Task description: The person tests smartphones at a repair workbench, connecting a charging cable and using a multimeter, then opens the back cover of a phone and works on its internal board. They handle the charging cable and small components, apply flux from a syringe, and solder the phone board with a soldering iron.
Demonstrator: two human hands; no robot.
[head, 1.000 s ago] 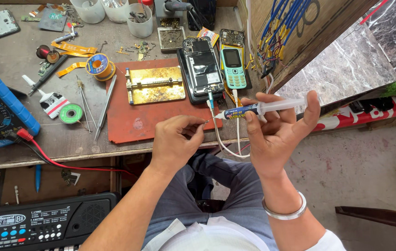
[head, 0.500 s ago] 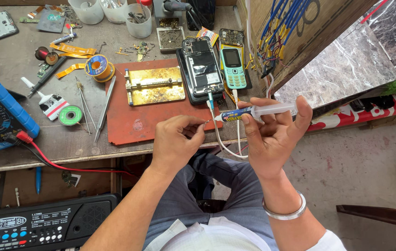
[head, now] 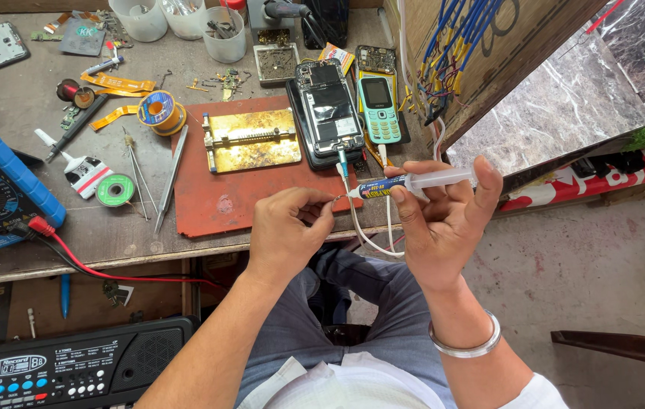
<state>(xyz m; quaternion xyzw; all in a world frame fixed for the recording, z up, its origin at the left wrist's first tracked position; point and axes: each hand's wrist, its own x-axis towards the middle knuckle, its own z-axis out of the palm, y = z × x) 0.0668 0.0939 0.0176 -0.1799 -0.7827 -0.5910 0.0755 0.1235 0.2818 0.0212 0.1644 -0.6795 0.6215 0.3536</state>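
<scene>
Right hand (head: 440, 227): wrapped around a clear syringe (head: 413, 183), held level just off the bench's front edge. Left hand (head: 286, 235): fingertips pinched at the syringe's needle tip. Behind, on a red mat (head: 220, 201): brass fixture (head: 250, 142), opened phone (head: 330, 110). Teal keypad phone (head: 379, 110) just beside it. Solder spool (head: 157, 110) toward the bench's left.

- clear plastic syringe with a blue-and-yellow label (head: 406, 182): lies roughly level above the front edge of the worktop (head: 110, 235), nozzle end pointing left, plunger end to the right; held up off the surface, not resting on anything.
- thin metal needle tip (head: 340, 197): at the syringe's left end, small and short; whether it is fully seated on the nozzle cannot be told.
- barrel see-through on the right, label wrapping the left part.
</scene>
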